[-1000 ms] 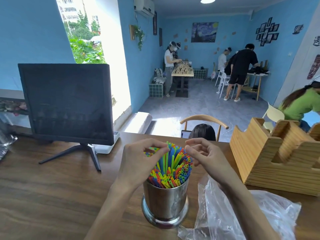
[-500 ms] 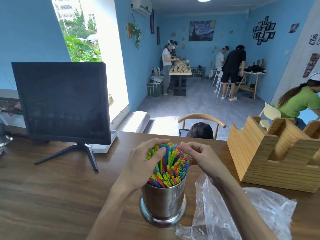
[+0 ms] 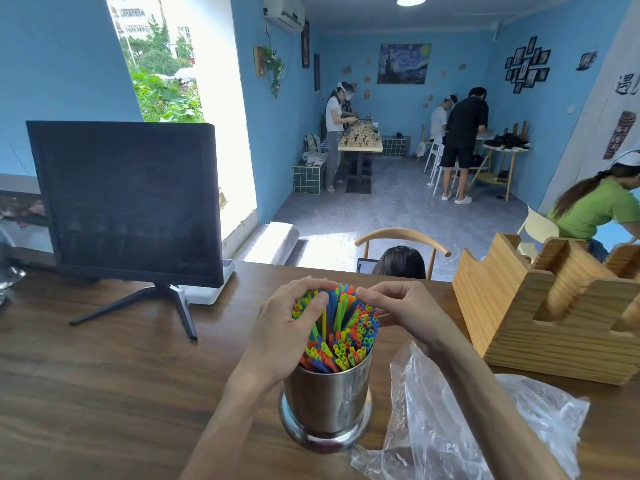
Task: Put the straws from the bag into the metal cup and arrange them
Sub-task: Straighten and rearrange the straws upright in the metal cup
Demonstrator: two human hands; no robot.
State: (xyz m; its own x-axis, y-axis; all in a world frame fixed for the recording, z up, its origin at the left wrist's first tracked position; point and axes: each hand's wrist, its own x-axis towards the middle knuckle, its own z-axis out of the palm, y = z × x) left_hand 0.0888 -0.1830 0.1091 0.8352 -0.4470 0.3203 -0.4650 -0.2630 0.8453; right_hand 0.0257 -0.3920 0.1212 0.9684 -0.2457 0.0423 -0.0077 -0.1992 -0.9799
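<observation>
A shiny metal cup (image 3: pixel 325 407) stands on the wooden table near its front edge. It is packed with several colourful straws (image 3: pixel 341 330) that stick up and lean away from me. My left hand (image 3: pixel 285 327) wraps the left side of the bundle, thumb pressed on the straw tops. My right hand (image 3: pixel 403 311) curls round the bundle's right and far side, fingertips on the straws. The clear plastic bag (image 3: pixel 460 420) lies crumpled and flat to the right of the cup.
A dark monitor (image 3: pixel 124 202) on a stand sits at the left back of the table (image 3: pixel 104 393). A wooden slotted holder (image 3: pixel 540 313) stands at the right. A chair and a person's head show just beyond the far table edge.
Both hands have closed in tighter round the straw bundle, and the left thumb has slid further over the tops. The cup and bag have stayed where they were.
</observation>
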